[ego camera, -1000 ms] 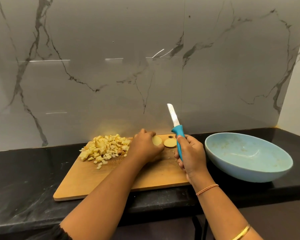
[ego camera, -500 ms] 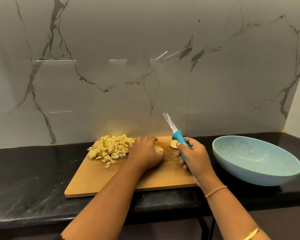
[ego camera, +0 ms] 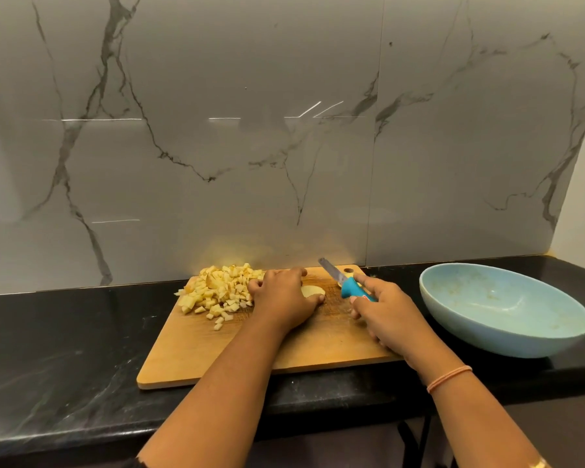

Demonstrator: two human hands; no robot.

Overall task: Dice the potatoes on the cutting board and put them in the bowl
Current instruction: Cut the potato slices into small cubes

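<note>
A wooden cutting board lies on the black counter. A heap of diced potato sits at its far left. My left hand covers a pale potato slice near the board's middle and holds it down with curled fingers. To the right, my right hand grips the blue handle of a knife; its blade points up and to the left, above the board. Another slice is mostly hidden behind the knife. A light blue bowl stands right of the board, with no potato in it.
The black counter runs left of the board, with its front edge close to me. A grey marble wall rises right behind the board and bowl.
The knife has tilted from nearly upright down towards the board, its blade now leaning left. My left hand has lowered flatter over the slice. The view has shifted a little.
</note>
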